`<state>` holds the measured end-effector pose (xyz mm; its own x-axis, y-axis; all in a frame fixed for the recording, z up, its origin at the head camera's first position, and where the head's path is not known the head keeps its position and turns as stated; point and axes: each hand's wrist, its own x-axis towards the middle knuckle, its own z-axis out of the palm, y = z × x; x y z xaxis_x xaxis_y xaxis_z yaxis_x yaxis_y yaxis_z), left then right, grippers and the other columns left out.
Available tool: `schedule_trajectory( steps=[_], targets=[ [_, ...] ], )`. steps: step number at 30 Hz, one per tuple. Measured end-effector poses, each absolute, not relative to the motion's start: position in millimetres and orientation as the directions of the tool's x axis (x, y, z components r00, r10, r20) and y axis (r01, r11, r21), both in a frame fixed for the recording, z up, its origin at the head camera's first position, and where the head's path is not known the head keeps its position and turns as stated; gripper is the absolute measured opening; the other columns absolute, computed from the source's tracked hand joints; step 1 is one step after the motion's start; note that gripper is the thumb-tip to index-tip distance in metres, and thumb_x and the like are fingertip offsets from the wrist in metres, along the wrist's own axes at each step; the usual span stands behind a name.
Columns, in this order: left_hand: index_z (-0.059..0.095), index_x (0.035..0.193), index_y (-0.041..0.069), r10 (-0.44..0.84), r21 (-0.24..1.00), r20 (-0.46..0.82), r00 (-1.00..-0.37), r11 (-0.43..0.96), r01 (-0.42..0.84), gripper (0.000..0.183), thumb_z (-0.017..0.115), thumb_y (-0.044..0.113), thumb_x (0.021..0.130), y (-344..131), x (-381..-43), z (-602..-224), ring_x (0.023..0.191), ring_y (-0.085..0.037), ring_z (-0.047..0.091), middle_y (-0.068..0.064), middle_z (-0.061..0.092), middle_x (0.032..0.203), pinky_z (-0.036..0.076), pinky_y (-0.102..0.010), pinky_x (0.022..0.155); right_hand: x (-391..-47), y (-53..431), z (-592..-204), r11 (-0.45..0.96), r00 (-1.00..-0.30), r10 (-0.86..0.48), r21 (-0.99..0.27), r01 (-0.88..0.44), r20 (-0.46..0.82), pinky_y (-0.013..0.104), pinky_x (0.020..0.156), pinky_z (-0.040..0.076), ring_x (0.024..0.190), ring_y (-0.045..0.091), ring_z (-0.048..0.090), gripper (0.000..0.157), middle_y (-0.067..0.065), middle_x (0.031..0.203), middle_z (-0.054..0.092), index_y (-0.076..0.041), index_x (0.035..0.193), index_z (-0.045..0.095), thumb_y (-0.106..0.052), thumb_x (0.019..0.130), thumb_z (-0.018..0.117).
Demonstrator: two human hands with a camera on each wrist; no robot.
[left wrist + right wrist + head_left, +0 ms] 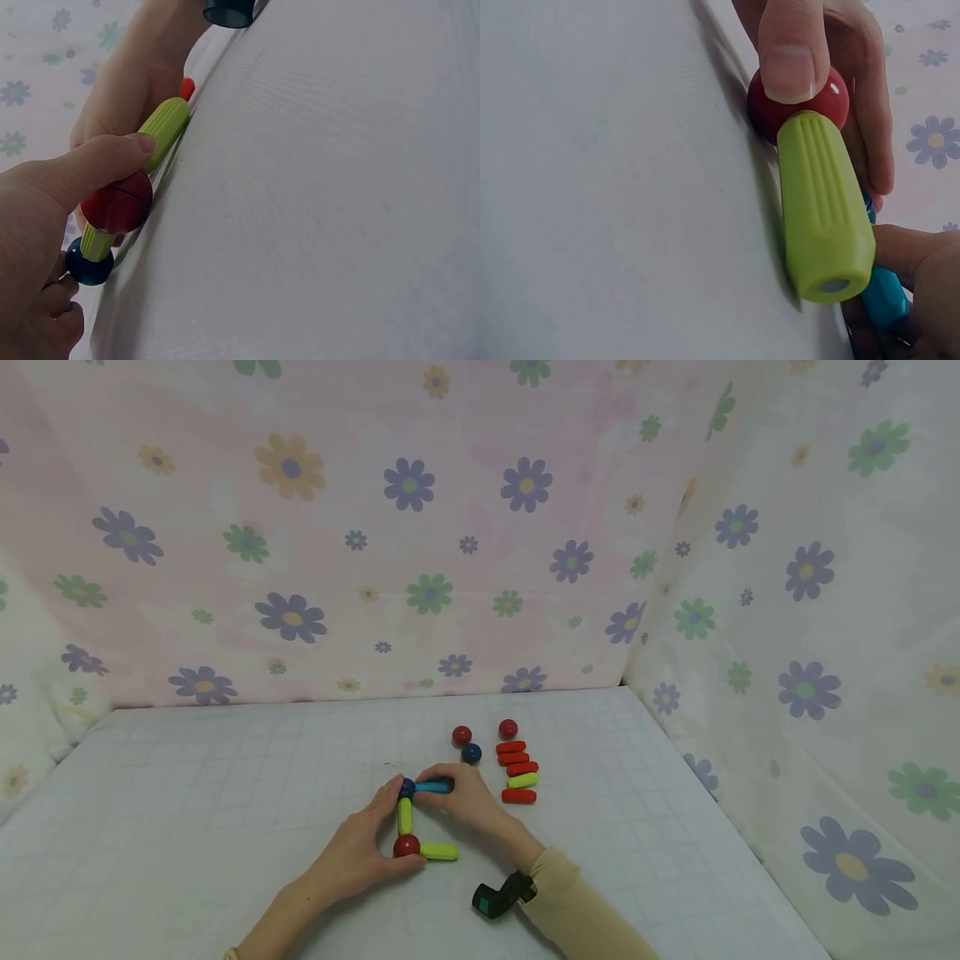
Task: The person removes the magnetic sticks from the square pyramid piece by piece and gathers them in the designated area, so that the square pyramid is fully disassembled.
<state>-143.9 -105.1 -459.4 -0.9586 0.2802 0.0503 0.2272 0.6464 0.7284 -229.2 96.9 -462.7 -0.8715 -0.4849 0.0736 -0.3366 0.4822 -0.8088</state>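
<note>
A partly joined shape of magnetic sticks and balls lies on the table. In it, a green stick (406,817) runs between a blue ball (407,788) and a red ball (406,846). A second green stick (825,217) juts right from the red ball, its end showing a grey metal disc. My left hand (356,852) holds the shape, thumb at the red ball and fingers by the blue ball. My right hand (472,802) pinches a light blue stick (432,787) whose end is at the blue ball; the right wrist view partly hides this stick.
Right of my hands lies a column of loose red sticks (518,796) with one green stick (522,780). Two red balls (462,736) and a dark blue ball (471,753) sit farther back. A black wrist camera (501,895) is on my right wrist. Flowered cloth walls (480,610) border the table.
</note>
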Motion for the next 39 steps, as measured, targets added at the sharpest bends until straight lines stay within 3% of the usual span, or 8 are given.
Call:
schedule_trajectory(
  steps=[39],
  targets=[
    [0.024, 0.16, 0.013, 0.274, 0.734, 0.05, -0.96, 0.642, 0.221, 0.112, 0.084, 0.055, 0.074, -103.9, -143.3, -457.3, 0.147, -0.034, 0.034, -0.009, 0.029, 0.164, 0.034, -0.057, 0.115, -230.7, 99.9, -460.4, 0.492, -0.856, -0.508, -0.784, -0.378, 0.094, 0.024, 0.088, 0.052, 0.097, 0.01, 0.06, 0.02, -0.007, 0.11, 0.072, -0.022, 0.113, 0.074, -0.028, 0.094, 0.071]
  ],
)
